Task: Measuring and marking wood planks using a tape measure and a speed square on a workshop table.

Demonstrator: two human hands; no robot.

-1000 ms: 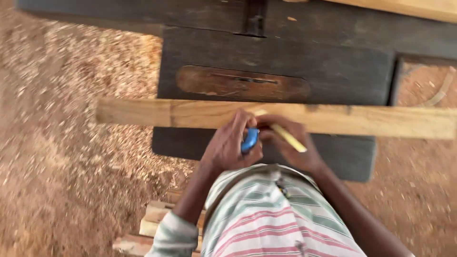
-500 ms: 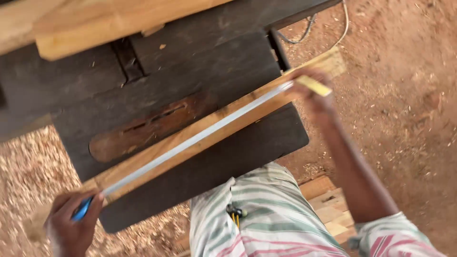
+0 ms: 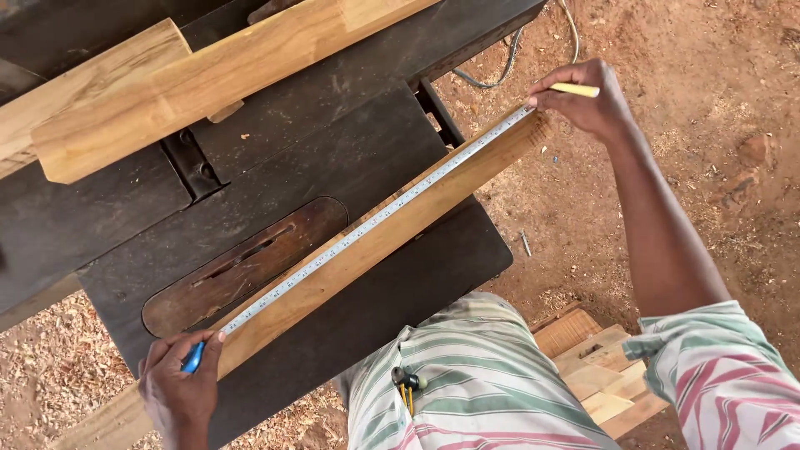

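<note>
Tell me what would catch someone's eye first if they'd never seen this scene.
The long tape measure stretched along a pale wooden board that lies diagonally across the dark saw table. The left hand pins the tape's blue case at the board's near end, lower left, while the right hand holds the far end at upper right with a yellow pencil. Thick timber beams rest across the table's top left.

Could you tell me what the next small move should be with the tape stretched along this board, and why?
Probably mark the board with the pencil. The tape measure already lies stretched along it, the left hand pinning the blue case at the near end and the right hand holding the far end with the pencil in its grip, right above the wood.
</note>
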